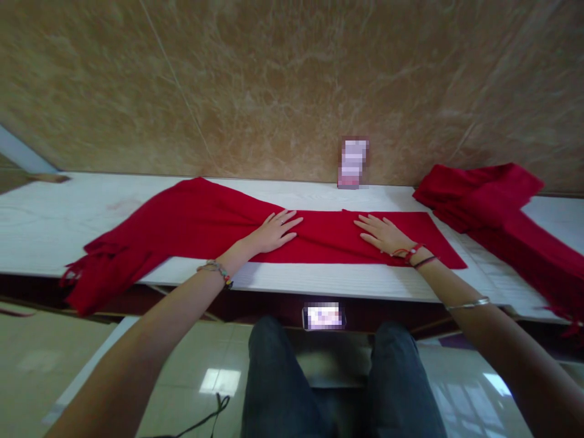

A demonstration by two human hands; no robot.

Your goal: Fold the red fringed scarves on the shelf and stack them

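A long red scarf (191,222) lies spread across the white table (45,225). Its fringed left end hangs over the front edge. My left hand (275,231) rests flat on the scarf's middle, fingers stretched out and open. My right hand (382,234) lies flat on the scarf a little to the right, fingers spread too. Between the two hands the cloth is bunched into folds. Neither hand holds anything.
More red scarves (493,201) lie piled at the table's right end, trailing toward the front edge. A small blurred box (352,163) stands against the brown marbled wall (274,79). My knees and a blurred phone (323,316) are below the table edge, over a glossy tiled floor.
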